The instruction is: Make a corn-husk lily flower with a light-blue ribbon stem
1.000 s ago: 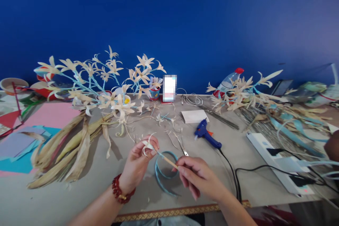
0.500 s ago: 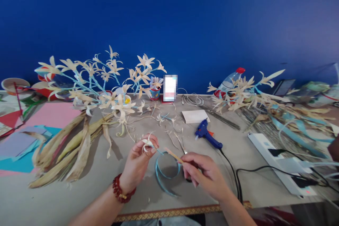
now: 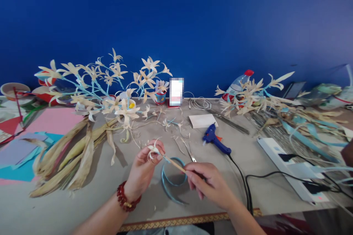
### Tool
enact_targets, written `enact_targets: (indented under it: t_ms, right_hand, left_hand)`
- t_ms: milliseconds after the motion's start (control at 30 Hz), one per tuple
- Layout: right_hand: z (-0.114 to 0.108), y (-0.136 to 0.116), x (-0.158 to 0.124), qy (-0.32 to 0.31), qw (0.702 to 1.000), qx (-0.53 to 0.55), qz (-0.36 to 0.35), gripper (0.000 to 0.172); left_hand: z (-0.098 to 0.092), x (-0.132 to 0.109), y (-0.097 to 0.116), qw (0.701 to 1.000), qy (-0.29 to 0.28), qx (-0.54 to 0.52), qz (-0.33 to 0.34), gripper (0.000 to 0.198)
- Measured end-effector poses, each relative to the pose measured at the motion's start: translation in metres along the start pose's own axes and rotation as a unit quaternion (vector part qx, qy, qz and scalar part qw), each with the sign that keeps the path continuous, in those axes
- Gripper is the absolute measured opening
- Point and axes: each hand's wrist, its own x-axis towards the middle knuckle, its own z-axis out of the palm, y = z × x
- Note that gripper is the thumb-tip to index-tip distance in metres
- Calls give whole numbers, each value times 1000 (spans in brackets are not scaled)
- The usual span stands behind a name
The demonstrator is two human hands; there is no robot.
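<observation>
Between the thumb and fingers of my left hand (image 3: 147, 161) is a small cream flower (image 3: 153, 150) with narrow curling petals, its blue-wrapped stem pointing right. My right hand (image 3: 206, 181) pinches a thin wooden stick (image 3: 176, 164). The stick's far tip meets or nearly meets the flower's stem beside my left fingertips; I cannot tell if they touch. Below the hands, a light blue strip (image 3: 164, 185) lies curled in a loop on the table. Scissors (image 3: 190, 151) lie just beyond my right hand, which hides their handles.
A blue glue gun (image 3: 213, 138) lies to the right, its cord running toward the front edge. Beyond it are a white power strip (image 3: 286, 176) and wires. Dried husks (image 3: 79, 158) and coloured paper (image 3: 57, 117) lie left. Finished flower branches (image 3: 102, 88) stand behind.
My right hand has brought the stick leftward, so its tip now reaches the flower's stem. My left hand has stayed in place with the flower.
</observation>
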Motion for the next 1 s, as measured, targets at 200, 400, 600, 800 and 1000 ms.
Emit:
enact_targets:
  t_ms: [200,400,600,800,1000]
  right_hand:
    - [7,1,-3,-51,995,60,54,37]
    - [5,3,-10,-119,981,154,24,37]
    - [-10,17,-8,172,958,230,21,31]
    - [-38,51,-14,284,921,-267,-1,19]
    - [-40,56,-27,281,873,-399,-27,18]
  left_hand:
    - [-1,0,0,1000,9,10,6,9]
    - [0,1,0,1000,22,-19,8,9]
    - [1,2,-1,997,51,-57,-19,11]
    - [1,3,-2,994,51,-90,-31,10]
    - [2,3,-6,993,54,-99,-40,9]
